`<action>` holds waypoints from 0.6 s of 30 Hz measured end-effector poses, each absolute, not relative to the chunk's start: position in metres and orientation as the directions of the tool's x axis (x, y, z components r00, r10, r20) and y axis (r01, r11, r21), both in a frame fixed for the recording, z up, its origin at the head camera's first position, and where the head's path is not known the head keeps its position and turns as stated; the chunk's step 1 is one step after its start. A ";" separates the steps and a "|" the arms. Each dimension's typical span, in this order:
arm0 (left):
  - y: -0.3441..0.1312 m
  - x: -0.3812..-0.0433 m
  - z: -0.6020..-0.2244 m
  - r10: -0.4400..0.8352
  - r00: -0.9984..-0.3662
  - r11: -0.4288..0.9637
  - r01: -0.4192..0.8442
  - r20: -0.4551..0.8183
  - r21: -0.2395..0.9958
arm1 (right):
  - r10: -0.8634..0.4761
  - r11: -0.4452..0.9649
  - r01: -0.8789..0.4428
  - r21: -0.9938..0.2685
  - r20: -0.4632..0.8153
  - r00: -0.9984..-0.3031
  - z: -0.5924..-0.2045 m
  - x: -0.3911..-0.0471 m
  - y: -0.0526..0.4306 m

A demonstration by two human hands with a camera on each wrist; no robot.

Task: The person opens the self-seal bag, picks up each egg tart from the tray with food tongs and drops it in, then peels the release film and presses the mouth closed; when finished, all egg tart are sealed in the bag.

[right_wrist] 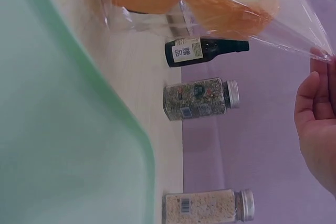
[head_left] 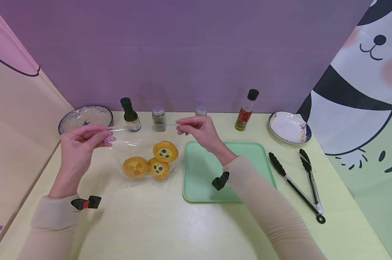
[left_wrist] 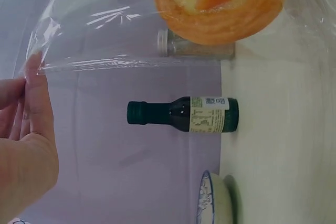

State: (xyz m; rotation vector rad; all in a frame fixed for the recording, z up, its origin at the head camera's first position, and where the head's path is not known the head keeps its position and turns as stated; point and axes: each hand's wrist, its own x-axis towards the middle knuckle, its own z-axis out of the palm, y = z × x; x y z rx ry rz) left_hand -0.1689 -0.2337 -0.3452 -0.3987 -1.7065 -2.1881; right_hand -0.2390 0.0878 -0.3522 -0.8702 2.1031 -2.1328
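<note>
A clear plastic bag (head_left: 128,143) hangs between my two hands above the table. Three tarts lie in its lower part: one with orange fruit pieces (head_left: 135,167) and two with blueberries, a smaller tart (head_left: 159,169) and a larger tart (head_left: 165,151). My left hand (head_left: 78,148) pinches the bag's upper left corner between thumb and fingers. The upper right corner is pinched by my right hand (head_left: 200,131), as the right wrist view shows with the plastic (right_wrist: 302,40) stretched to the fingertips. The tarts partly cover the bottles behind in both wrist views.
A green tray (head_left: 228,196) lies right of the bag, with black-handled tongs (head_left: 300,191) beyond it. Along the back stand a dark bottle (head_left: 130,117), two spice jars, including a herb jar (head_left: 159,119), and a red-labelled bottle (head_left: 244,117). A patterned bowl (head_left: 85,119) and flowered plate (head_left: 288,126) flank them.
</note>
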 end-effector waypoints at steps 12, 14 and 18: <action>-0.237 -0.171 -0.343 -0.045 -0.920 -0.181 0.391 0.389 0.903 | -0.389 -0.109 -0.460 -0.881 0.464 -0.796 -0.351 -0.235 0.086; -0.237 -0.171 -0.342 -0.040 -0.918 -0.147 0.397 0.395 0.906 | -0.389 -0.074 -0.481 -0.873 0.470 -0.792 -0.350 -0.233 0.086; -0.237 -0.170 -0.340 -0.003 -0.906 -0.151 0.419 0.423 0.896 | -0.389 -0.016 -0.509 -0.861 0.474 -0.790 -0.342 -0.223 0.087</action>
